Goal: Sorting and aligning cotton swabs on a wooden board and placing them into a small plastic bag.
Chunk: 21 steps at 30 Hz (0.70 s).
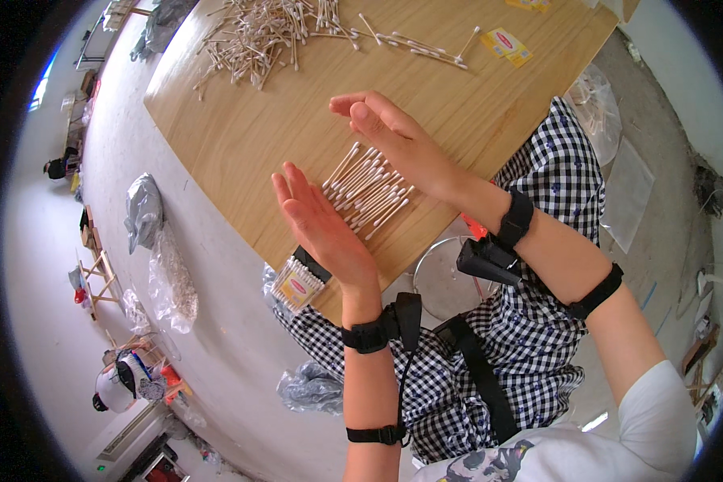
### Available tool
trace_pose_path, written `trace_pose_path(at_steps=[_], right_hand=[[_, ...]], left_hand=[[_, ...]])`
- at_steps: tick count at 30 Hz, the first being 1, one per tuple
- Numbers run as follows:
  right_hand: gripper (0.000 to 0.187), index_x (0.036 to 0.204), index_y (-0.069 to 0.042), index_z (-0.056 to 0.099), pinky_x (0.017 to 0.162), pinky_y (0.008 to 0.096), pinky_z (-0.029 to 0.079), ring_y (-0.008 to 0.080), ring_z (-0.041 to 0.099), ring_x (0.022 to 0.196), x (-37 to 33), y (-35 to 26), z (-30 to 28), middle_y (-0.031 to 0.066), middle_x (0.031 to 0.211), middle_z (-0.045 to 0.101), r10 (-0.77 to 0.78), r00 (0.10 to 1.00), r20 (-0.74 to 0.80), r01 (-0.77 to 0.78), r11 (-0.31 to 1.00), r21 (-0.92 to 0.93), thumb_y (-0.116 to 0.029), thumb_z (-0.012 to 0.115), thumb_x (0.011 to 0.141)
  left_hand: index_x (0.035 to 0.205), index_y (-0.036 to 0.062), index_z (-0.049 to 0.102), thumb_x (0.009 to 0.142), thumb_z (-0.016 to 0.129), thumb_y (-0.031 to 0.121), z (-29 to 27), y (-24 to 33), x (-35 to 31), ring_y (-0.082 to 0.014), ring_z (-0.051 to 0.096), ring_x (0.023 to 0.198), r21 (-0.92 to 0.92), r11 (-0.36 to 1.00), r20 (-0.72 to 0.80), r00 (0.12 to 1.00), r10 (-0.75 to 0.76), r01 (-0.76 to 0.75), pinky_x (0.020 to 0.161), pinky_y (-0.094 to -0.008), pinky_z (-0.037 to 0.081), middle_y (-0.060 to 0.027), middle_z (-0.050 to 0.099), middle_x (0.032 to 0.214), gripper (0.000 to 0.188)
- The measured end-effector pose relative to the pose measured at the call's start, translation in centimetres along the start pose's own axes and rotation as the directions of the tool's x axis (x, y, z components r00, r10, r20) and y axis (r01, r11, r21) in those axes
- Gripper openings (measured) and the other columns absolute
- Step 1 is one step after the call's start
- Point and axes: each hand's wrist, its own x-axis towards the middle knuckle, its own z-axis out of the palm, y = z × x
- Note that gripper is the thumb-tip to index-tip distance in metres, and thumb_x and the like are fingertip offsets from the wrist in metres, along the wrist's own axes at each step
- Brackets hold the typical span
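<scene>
Checked cloth [556,173]: blk/wht, over wearer's lap; blk strap [480,377] runs across it.
Wrist units [368,337]: blk, one strapped at ea. wrist.
Swab pack [299,287]: near L edge of table, below L hand [323,233]; yellow/red label, wht tips visible.
Blk item [312,263]: beside pack, partly hidden by L hand; kind can't tell.
L hand: released; fingers extended, pointing fwd, at L side of swab bundle [365,191]. Contact w/ swabs can't tell.
Swab bundle: on table, btwn both hands; sticks approx. parallel, on diagonal, tips uneven.
R hand [400,146]: released; fingers extended fwd-L, at far R side of bundle, covering part of it in view. Contact can't tell.
Table [233,165]: light wood grain.
Loose swabs [426,51]: strung out R of swab pile [249,40].
Yellow card [508,46]: flat, near R end of loose swabs.
Swab pile: far L part of table; heaped, sticks crossing at mixed angles.
Floor, L: grey bag [143,213], clear plastic bag [173,281] adj.
</scene>
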Motion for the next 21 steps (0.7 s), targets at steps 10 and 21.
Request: trace_pose_path(at_steps=[10, 21], right_hand=[[0.059, 0.124, 0.001, 0.053, 0.102, 0.0293, 0.038, 0.0164, 0.051, 0.117, -1.5, 0.6, 0.1, 0.0106, 0.121, 0.059, -0.071, 0.983, -0.17, 0.072, 0.997, -0.001, -0.051, 0.039, 0.101], [0.065, 0.122, 0.002, 0.054, 0.104, 0.032, 0.037, 0.0197, 0.051, 0.121, -0.5, 0.0, -0.8, 0.0135, 0.122, 0.059, -0.084, 0.969, -0.233, 0.1, 0.993, 0.062, -0.057, 0.04, 0.099]], left_hand=[[0.15, 0.0049, 0.025, 0.102, 0.032, 0.05, -1.0, -0.2, -0.5, -0.0222, 0.027, 0.143, 0.01, 1.0, 0.036, 0.999, 0.0, -0.001, 0.118, -0.0378, 0.016, -0.0141, 0.034, 0.151, 0.066], [0.151, -0.0012, 0.014, 0.099, 0.042, 0.049, 0.0, 0.4, -1.8, -0.0309, 0.01, 0.148, 0.77, 0.474, 0.416, 0.899, 0.135, -0.427, 0.119, -0.0443, 0.008, -0.0198, 0.015, 0.158, 0.078]])
